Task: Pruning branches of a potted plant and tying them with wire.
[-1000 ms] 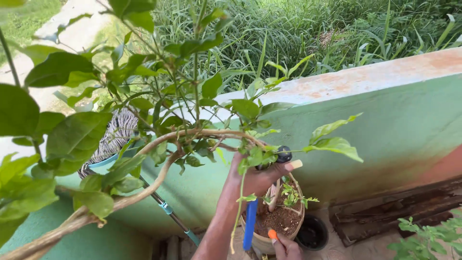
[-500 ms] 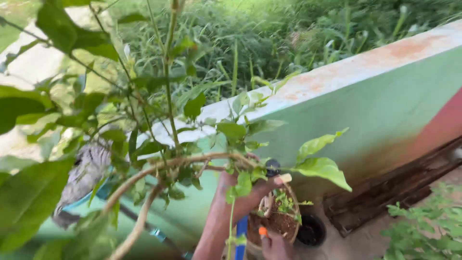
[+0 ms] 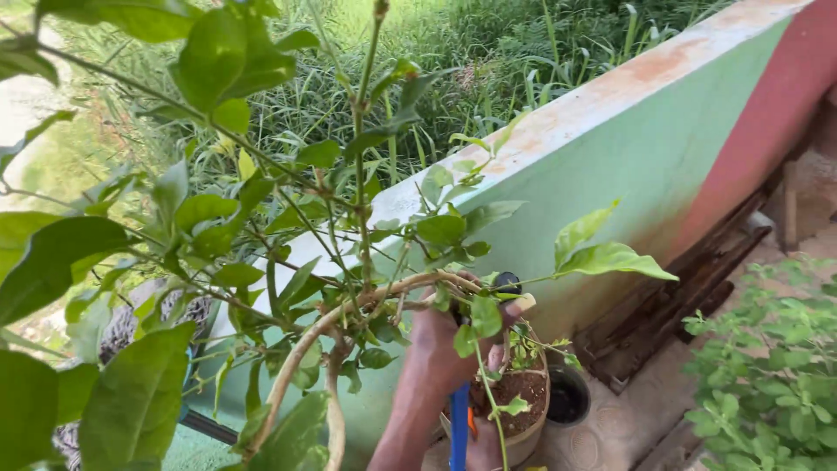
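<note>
Since the earlier frames the view has swung to the right and tipped: the green wall point(image 3: 610, 166) with its pale, rust-stained top now runs steeply up toward the upper right corner, a red-painted stretch of it has come into sight there, and a leafy green bush point(image 3: 776, 375) fills more of the lower right. The striped grey cloth that hung at the left has dropped almost out of sight behind the leaves. The left hand point(image 3: 449, 340) has stayed high at the bent woody stem point(image 3: 349, 314), its forearm rising from the bottom edge, fingers wrapped around the pruning shears point(image 3: 459, 419) where the dark head meets the stem, thumb stretched out to the right with its pale nail showing. The blue handle of the shears hangs straight down below that hand, in front of the clay pot point(image 3: 523, 436) of brown soil with small seedlings. The right hand point(image 3: 484, 440), plainly seen a second ago with an orange-tipped handle, is now mostly hidden behind the blue handle and a thin hanging shoot; it seems to be closed on the orange part, but the view is too poor to be sure. A small black pot point(image 3: 567, 397) sits just beside the clay one, against the foot of the wall.
</note>
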